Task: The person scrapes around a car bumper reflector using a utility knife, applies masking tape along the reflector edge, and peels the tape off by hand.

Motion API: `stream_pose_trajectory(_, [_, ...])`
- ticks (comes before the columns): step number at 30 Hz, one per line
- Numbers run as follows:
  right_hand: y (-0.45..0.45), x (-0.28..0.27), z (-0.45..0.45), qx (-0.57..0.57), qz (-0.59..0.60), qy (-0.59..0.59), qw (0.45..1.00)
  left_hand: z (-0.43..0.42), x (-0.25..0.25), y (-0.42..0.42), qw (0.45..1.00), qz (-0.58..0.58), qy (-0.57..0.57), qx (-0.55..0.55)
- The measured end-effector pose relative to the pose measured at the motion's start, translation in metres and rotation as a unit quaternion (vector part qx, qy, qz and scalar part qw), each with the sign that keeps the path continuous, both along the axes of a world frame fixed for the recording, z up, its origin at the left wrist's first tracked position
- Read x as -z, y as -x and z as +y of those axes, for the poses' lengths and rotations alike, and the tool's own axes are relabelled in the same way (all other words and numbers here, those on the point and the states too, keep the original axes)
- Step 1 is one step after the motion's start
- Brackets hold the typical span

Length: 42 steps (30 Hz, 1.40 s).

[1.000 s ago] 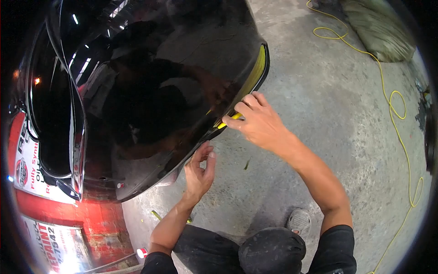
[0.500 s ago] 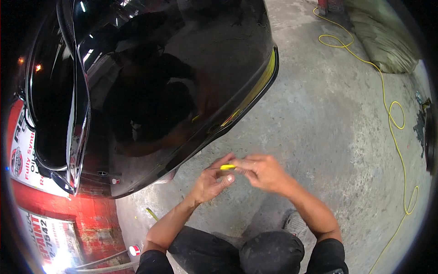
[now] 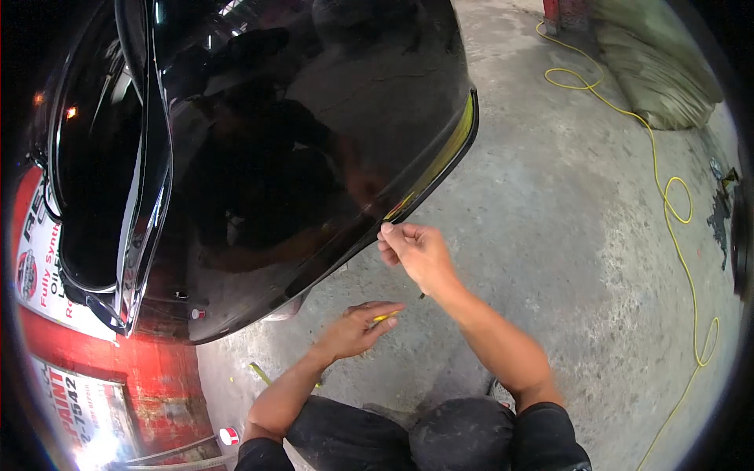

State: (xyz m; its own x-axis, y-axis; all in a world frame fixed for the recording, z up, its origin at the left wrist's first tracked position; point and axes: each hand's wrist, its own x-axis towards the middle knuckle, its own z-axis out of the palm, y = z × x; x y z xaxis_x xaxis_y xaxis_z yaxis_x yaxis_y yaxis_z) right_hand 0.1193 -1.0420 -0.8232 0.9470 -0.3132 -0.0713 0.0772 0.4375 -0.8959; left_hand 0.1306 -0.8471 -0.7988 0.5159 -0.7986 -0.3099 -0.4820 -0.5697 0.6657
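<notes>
A glossy black car panel (image 3: 267, 165) fills the upper left, its lower edge curving up to the right. Along that edge runs a yellow strip (image 3: 452, 145), bordered by a black trim edge. My right hand (image 3: 420, 255) is at the lower end of the strip, thumb and fingers pinched together at the panel's edge; what they hold, if anything, is hidden. Lower and to the left, my left hand (image 3: 349, 334) is closed around a small yellow piece (image 3: 385, 317), whose kind I cannot make out.
Grey concrete floor (image 3: 550, 235) lies below and to the right. A yellow cord (image 3: 658, 173) winds along the right side, near a greenish covered bundle (image 3: 660, 71). A yellow-green scrap (image 3: 259, 372) and a red-and-white container (image 3: 228, 436) are at lower left, beside a red wall (image 3: 169, 377) with banners.
My hands have parted. The right hand has gone up to the panel's edge, while the left has dropped slightly, keeping the yellow piece. The view has shifted a little.
</notes>
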Motion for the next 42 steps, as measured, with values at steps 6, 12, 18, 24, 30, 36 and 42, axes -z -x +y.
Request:
stream_pose_trajectory(6, [-0.010, -0.004, -0.001, 0.004, 0.036, -0.099, 0.994, -0.002, 0.001, 0.001, 0.999, -0.026, 0.008, 0.034])
stream_pose_trajectory(12, [-0.013, -0.006, 0.001, 0.005, 0.041, -0.108, 0.993, -0.004, 0.001, 0.000, 0.998, -0.045, 0.022, 0.030])
stream_pose_trajectory(18, [-0.016, -0.014, 0.012, 0.059, 0.052, -0.068, 0.995, -0.012, 0.002, -0.002, 1.000, -0.019, 0.017, 0.013])
stream_pose_trajectory(24, [-0.019, 0.017, 0.022, 0.133, 0.043, 0.056, 0.989, -0.016, 0.006, -0.004, 0.999, -0.024, 0.027, 0.015])
stream_pose_trajectory(30, [0.009, 0.028, -0.014, 0.150, 0.030, 0.019, 0.988, -0.012, 0.008, -0.009, 1.000, -0.027, 0.009, 0.005])
stream_pose_trajectory(36, [0.020, 0.034, -0.033, 0.162, 0.043, 0.060, 0.984, -0.016, 0.004, -0.008, 1.000, -0.016, -0.012, 0.009])
stream_pose_trajectory(42, [0.021, 0.015, -0.032, 0.282, 0.012, 0.044, 0.958, -0.014, 0.009, -0.009, 0.999, -0.035, -0.004, 0.032])
